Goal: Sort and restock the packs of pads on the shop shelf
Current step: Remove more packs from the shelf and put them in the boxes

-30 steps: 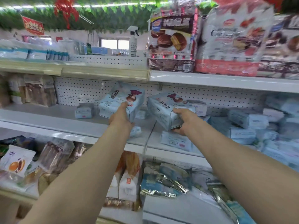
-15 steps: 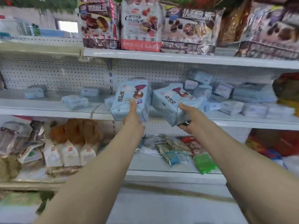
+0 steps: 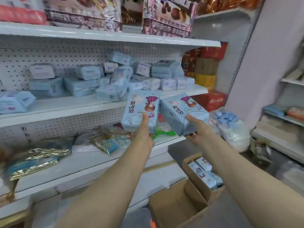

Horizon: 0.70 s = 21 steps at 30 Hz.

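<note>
Pad pack (image 3: 140,111) gripped in L hand (image 3: 144,134), 2nd pack (image 3: 182,114) in R hand (image 3: 198,131); fingers (image 3: 145,120) curled round each.

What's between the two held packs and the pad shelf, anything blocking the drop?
Nothing in the gap itself: the left hand and right hand hold the left pack and right pack just before the pad shelf edge. The jumbled pile of pad packs fills the board behind them; bare board shows further left.
</note>
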### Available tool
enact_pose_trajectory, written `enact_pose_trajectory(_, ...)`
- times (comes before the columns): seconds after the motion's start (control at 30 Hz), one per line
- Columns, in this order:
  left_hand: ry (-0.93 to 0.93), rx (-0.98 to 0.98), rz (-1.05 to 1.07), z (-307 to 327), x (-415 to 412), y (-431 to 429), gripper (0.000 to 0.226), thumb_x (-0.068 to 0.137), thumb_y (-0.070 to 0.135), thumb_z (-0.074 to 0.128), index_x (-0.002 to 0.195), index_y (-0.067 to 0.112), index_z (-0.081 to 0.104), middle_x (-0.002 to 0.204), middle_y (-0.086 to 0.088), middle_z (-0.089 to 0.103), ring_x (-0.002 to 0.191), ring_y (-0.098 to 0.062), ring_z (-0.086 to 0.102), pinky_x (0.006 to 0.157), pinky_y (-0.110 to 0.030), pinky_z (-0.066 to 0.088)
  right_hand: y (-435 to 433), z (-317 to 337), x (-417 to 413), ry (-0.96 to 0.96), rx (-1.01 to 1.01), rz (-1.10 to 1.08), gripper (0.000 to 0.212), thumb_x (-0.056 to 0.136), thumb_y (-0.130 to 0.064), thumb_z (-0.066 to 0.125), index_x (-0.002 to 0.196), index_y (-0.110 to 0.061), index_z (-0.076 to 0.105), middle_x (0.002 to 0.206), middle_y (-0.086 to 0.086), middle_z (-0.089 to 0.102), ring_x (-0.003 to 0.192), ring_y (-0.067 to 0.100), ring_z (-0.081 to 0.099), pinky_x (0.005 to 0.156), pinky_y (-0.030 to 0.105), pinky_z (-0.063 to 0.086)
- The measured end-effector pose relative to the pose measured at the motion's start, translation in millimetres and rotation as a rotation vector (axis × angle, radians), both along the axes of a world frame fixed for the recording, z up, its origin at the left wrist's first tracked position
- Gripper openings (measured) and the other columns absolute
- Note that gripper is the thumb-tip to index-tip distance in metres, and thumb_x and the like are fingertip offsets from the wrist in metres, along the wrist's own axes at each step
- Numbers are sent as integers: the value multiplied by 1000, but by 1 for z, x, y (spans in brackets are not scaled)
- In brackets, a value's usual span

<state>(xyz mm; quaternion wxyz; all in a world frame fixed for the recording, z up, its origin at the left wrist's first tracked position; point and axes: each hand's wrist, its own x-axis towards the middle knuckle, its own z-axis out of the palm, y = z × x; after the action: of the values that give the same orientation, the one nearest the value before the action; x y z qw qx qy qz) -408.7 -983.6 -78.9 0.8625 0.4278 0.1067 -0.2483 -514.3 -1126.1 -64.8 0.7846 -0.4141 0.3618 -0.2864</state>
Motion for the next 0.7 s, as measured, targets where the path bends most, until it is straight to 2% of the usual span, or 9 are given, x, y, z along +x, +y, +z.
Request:
enact_pose_trajectory(0.07,45,25,-42,-14,-13,-28,34,75,40,85,97,24,64,109,-1,74,94,-18,71,86,-35,59,-24,-17,-20,32,7,-58,69,74,-25,89,134,-15,56,118,10,72,100,26,71,49,32,57)
enact_pose_trajectory(0.13,81,28,-75,-27,-23,-56,38,74,38,87,101,23,65,107,-2,74,91,-18,72,90,-36,58,-46,-34,-36,37,45,-113,71,70,-26,91,132,-18,57,116,9,73,103,30,72,52,35,58)
enact_pose_trajectory(0.2,123,35,-118,-45,-26,-85,43,74,36,87,106,20,65,106,-4,75,89,-20,73,80,-35,61,-73,-53,-46,50,81,-168,87,54,-27,97,131,-17,58,113,11,74,100,33,73,61,45,61)
enact_pose_trajectory(0.27,157,47,-155,-59,-31,-111,33,77,32,86,97,19,63,98,-4,73,76,-19,71,53,-28,58,-107,-77,-50,71,113,-235,106,34,-28,98,131,-14,57,111,15,74,95,37,74,73,59,60)
enact_pose_trajectory(0.3,178,47,-173,-65,-33,-123,29,79,29,85,92,19,61,94,-5,72,70,-18,69,43,-25,53,-125,-90,-51,67,120,-264,108,32,-27,98,131,-14,57,111,16,74,94,39,74,75,63,59)
enact_pose_trajectory(0.37,218,74,-197,-81,-33,-151,29,79,26,85,92,18,60,94,-6,71,65,-16,66,39,-24,49,-149,-106,-53,85,132,-270,99,41,-25,98,131,-14,58,111,16,74,96,38,73,76,63,58)
enact_pose_trajectory(0.5,284,110,-229,-116,-24,-216,43,77,29,86,109,16,59,104,-7,70,67,-16,65,35,-22,47,-196,-127,-47,174,139,-315,62,74,-17,89,127,-15,59,113,13,71,99,34,71,87,61,57)
enact_pose_trajectory(0.6,323,144,-247,-147,-9,-271,50,77,29,86,119,15,60,112,-6,71,73,-16,67,40,-24,50,-247,-151,-35,226,190,-336,58,74,-15,88,124,-16,60,112,14,72,95,35,71,83,62,57)
enact_pose_trajectory(0.7,381,152,-250,-181,11,-327,61,76,29,87,128,15,59,120,-7,71,92,-22,71,49,-30,56,-297,-171,-24,291,234,-375,57,73,-12,89,122,-14,60,112,12,72,93,33,71,83,60,58)
